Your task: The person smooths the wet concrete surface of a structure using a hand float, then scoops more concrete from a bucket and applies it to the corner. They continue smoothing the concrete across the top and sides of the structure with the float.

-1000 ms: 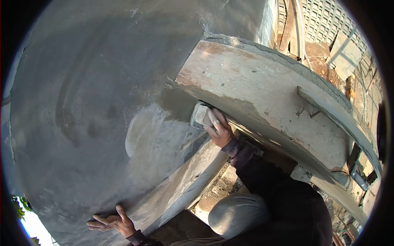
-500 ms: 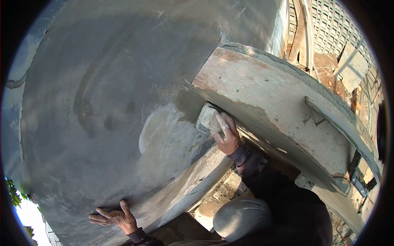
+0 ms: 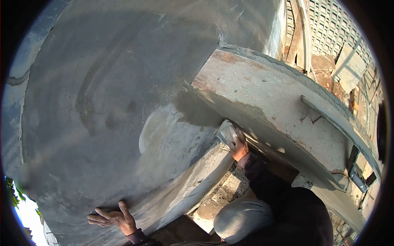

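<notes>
Lower now, right hand [image 3: 239,145] grips sanding block [image 3: 225,132] under curved formwork board [image 3: 262,98]; left hand [image 3: 115,219] splayed on wall [image 3: 102,102].

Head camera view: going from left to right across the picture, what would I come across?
Green leaves → left hand spread flat on the grey plastered wall → right hand holding a cement-coated float → curved wooden form board → lattice block wall.
</notes>
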A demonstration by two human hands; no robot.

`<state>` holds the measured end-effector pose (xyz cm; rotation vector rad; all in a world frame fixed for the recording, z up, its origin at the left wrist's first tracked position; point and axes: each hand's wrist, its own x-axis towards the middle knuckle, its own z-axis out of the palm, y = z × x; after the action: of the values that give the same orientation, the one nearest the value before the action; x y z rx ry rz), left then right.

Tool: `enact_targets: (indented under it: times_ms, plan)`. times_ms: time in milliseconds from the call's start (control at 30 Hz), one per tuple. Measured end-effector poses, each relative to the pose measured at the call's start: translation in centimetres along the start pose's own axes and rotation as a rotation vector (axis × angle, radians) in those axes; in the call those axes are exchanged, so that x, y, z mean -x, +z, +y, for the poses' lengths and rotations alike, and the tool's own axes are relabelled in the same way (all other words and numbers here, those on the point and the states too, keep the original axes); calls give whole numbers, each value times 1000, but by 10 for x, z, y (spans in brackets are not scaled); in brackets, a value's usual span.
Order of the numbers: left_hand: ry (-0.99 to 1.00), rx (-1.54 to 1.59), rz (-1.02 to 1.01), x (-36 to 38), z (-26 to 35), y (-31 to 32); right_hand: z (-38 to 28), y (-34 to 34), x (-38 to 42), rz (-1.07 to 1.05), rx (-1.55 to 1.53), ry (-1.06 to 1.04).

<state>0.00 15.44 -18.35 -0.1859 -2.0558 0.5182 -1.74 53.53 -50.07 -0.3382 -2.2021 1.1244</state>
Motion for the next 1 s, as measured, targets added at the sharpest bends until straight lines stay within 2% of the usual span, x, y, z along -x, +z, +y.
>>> enact_targets:
  times_ms: [100, 233, 267, 367, 500, 567, 633, 767, 867, 1000]
  plan:
    - [-3, 2, 0, 0, 2, 0, -70, -34, -41, 141, -150, -206]
    - [9, 26, 21, 0, 1, 1, -135, -55, -97, 211, -247, -371]
    - [7, 36, 18, 0, 1, 1, -146, -57, -103, 192, -257, -308]
    - [16, 22, 20, 0, 1, 0, -131, -53, -94, 137, -215, -279]
    - [28, 22, 34, -1, 2, -1, -60, -28, -38, 13, 13, -118]
    - [28, 27, 42, -2, 3, -1, -70, -37, -37, 71, -58, -175]
    - [1, 35, 18, 1, 4, -2, -107, -52, -52, 124, -164, -257]
    - [-10, 44, 19, 0, 4, -1, -164, -74, -108, 191, -148, -415]
    - [-2, 67, 31, -1, 5, -2, -168, -76, -115, 164, -120, -389]
    - [-8, 64, 0, 2, 2, -3, -143, -69, -102, 99, -114, -360]
